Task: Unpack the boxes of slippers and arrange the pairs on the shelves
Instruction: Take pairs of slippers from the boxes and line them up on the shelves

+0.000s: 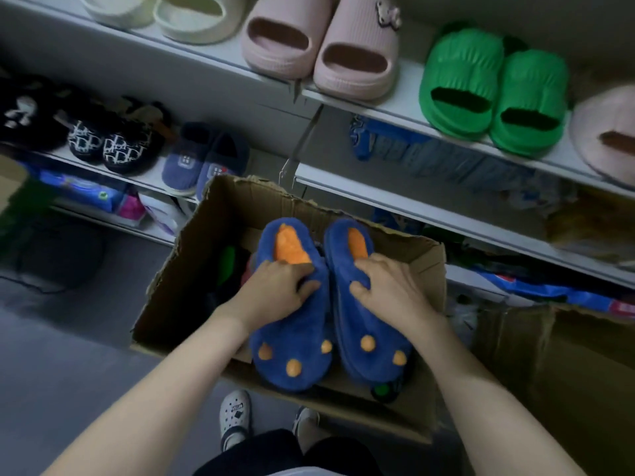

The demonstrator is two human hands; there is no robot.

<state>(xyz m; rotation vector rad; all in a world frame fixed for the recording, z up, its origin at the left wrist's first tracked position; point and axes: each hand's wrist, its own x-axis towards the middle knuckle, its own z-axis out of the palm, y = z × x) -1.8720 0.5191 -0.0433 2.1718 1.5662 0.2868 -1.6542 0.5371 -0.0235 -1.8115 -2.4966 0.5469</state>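
An open cardboard box (pixel 192 269) stands on the floor in front of me. Over it I hold a pair of fluffy blue slippers with orange insoles and orange toe dots. My left hand (pixel 278 286) grips the left slipper (pixel 292 338) at its opening, thumb curled over the upper. My right hand (pixel 385 286) grips the right slipper (pixel 371 324) the same way. The toes point towards me. Dark and green items lie deeper in the box, mostly hidden under the slippers.
White shelves (pixel 378 101) rise behind the box. The upper shelf carries cream (pixel 192 18), pink (pixel 319 53) and green slides (pixel 491 94). A lower shelf holds black (pixel 113 146) and blue slippers (pixel 202 163). A second cardboard box (pixel 549 365) stands at right. My feet (pixel 235 413) are below.
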